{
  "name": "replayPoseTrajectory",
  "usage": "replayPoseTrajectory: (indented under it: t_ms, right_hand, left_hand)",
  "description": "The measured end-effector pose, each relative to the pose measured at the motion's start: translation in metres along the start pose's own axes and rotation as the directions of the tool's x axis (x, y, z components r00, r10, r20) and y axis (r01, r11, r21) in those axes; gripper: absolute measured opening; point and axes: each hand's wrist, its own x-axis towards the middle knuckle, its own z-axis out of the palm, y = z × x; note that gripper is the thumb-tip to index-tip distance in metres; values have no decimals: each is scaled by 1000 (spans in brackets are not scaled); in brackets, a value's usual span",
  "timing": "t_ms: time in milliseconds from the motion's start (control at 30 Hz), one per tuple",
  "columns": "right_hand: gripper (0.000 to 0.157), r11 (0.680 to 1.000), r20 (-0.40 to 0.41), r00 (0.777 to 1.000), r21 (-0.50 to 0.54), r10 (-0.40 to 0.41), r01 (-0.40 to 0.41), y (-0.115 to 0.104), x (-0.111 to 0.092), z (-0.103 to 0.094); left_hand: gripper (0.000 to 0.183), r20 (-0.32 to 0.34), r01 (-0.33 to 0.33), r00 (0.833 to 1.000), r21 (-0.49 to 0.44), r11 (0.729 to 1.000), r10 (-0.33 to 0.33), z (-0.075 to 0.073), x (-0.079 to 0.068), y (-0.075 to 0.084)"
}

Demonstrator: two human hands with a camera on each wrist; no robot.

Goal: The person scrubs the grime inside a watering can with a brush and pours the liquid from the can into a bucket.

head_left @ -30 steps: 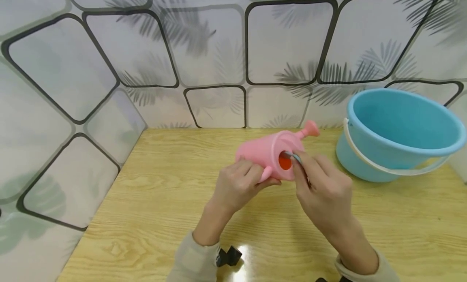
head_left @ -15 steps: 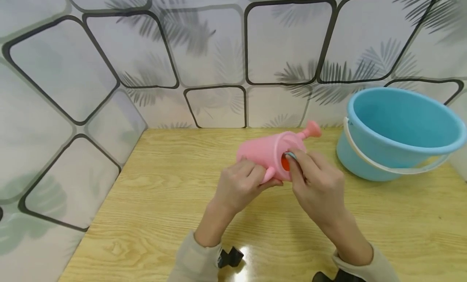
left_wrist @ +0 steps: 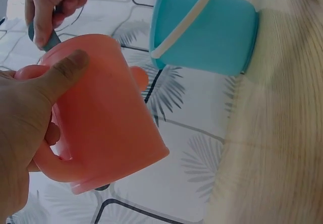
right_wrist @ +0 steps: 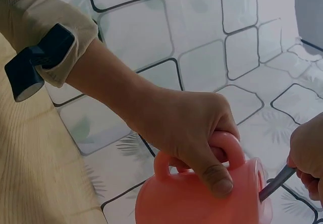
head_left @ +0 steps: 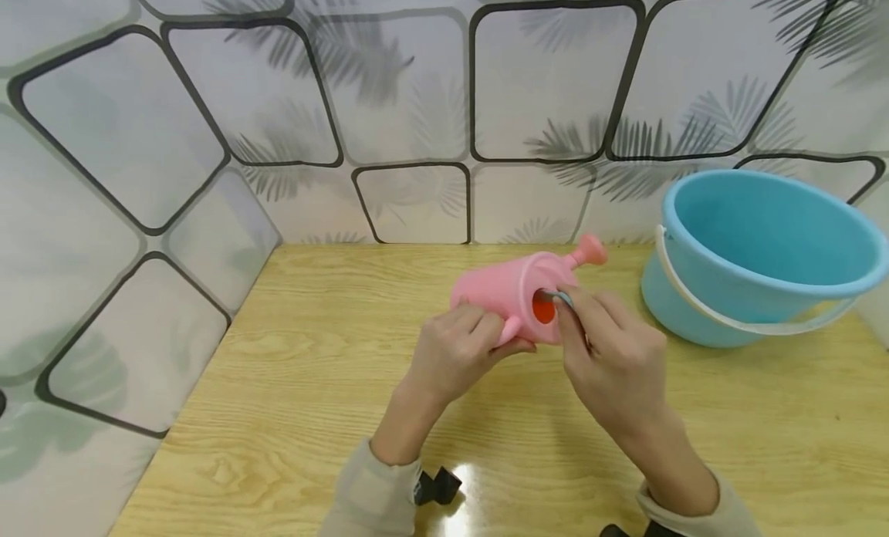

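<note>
A pink watering can (head_left: 493,285) lies tilted on its side in the air, its round opening facing right and its sprinkler spout pointing to the upper right. My left hand (head_left: 454,348) grips its handle, the thumb lying along the can's wall in the left wrist view. My right hand (head_left: 618,359) pinches a slim grey-blue handled tool (right_wrist: 276,182) whose far end passes into the opening. That inner end is hidden, so I cannot tell what kind of tool it is. Inside the opening the can (left_wrist: 108,113) shows bright orange-red.
A light blue bucket (head_left: 729,302) with a white carrying handle (head_left: 701,307) stands on the wood-grain table (head_left: 278,383) to the right. A patterned wall covering (head_left: 410,89) rises behind and at the left. Black camera mounts sit at both wrists.
My right hand pushed the tool deeper into the opening half a second ago, and now has drawn it partly back out. The watering can shifted slightly with it; my left hand kept its grip.
</note>
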Motion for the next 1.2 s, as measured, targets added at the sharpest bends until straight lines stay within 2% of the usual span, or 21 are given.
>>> replayPoseTrajectory:
  t_ms: [433, 633, 1200]
  right_hand:
    - [33, 998, -7, 999, 53, 38, -37, 1, -2, 0]
    - [34, 999, 16, 1000, 48, 24, -24, 3, -3, 2]
    - [30, 999, -39, 999, 41, 11, -9, -1, 0, 1]
  left_hand:
    - [48, -27, -3, 1000, -9, 1000, 2, 1, -2, 0]
    - [45, -40, -6, 999, -14, 1000, 5, 1, 0, 2]
    - [47, -41, 7, 999, -1, 1000, -7, 1, 1, 2]
